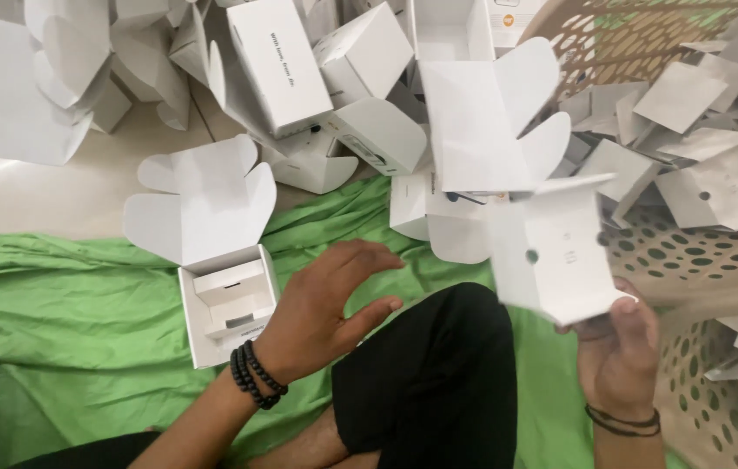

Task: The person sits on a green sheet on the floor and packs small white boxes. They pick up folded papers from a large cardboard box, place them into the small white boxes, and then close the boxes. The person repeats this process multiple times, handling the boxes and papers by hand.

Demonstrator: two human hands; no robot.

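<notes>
floor scene, pale tile floor [56, 195] with a green cloth [65, 330] spread over it, person sitting cross-legged, black-trousered knee [438, 373] in the middle. right hand [616, 343] fingers closed around the bottom edge of a white cardboard insert [551, 252], a folded piece with a small round hole, held up tilted and a bit motion-blurred above the knee. left hand [325, 308] fingers spread and loosely curled, gripping nothing, hovering just right of an open white box [230, 304] that sits on the cloth with its scalloped lid flaps [199, 200] standing up behind it; box already has a white inner tray seated inside. black bead bracelet on the left wrist, thin dark bands on the right. outward: heap of more white boxes [317, 78], some closed, some flapped open, across the top; beige perforated basket [690, 252] on the right full of flat white inserts [708, 182]. step looks like box assembly, insert picked from the basket side and in transit toward the open box. next move probably needs the left hand to steady the box wall while the right squares the insert to the opening and lowers it in straight, hole side oriented right; can't tell the intended orientation from here.
</notes>
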